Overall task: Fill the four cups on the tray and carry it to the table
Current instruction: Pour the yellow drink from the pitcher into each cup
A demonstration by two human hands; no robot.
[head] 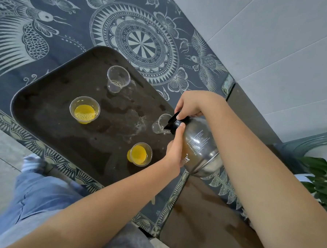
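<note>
A dark tray point(51, 118) lies on a patterned blue cloth. Two clear cups hold orange juice: one at the tray's left point(84, 109), one near its front edge point(140, 154). A clear cup point(118, 79) at the back holds no juice. Another clear cup point(160, 123) stands at the right, partly hidden by the black spout of a glass carafe point(201, 146) tilted over it. My right hand point(188, 106) grips the carafe's black top. My left hand point(174, 149) holds its body from below the neck.
The patterned cloth point(136, 39) covers the surface under the tray. A white tiled wall point(276, 44) rises at the right. A brown wet surface point(207, 217) lies by my right arm. Green leaves point(319, 175) sit at the far right. The tray shows wet spots.
</note>
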